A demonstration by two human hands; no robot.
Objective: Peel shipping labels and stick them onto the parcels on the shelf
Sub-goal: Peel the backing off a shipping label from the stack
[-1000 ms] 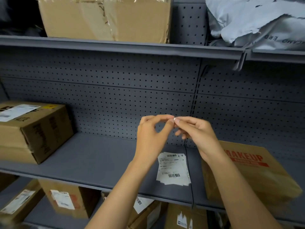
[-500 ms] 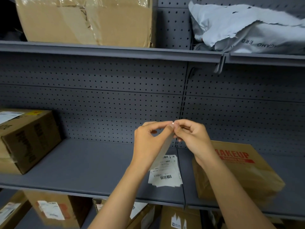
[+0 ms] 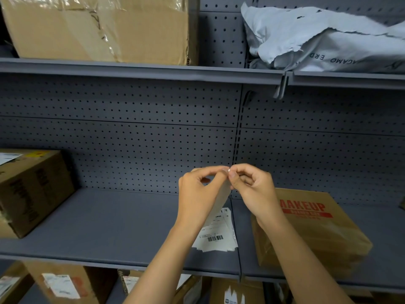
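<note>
My left hand (image 3: 198, 191) and my right hand (image 3: 252, 186) meet above the middle shelf (image 3: 105, 224), both pinching the top corner of one shipping label (image 3: 221, 198), which hangs down edge-on between them. Below the hands a stack of labels (image 3: 217, 236) with a barcode lies on the shelf. To the right lies a flat brown parcel (image 3: 315, 229) printed MAKEUP in red, with no label on its visible top. At the far left stands a brown box (image 3: 32, 191) with a white label on top.
The upper shelf holds a large taped cardboard box (image 3: 98, 27) and grey mailer bags (image 3: 324, 38). Several labelled boxes (image 3: 61, 284) sit on the shelf below. A perforated grey back panel (image 3: 142, 128) closes the rear.
The view has shifted right, so the left box slid toward the frame edge. The label now hangs lower between my fingers, and its edge shows below my left hand.
</note>
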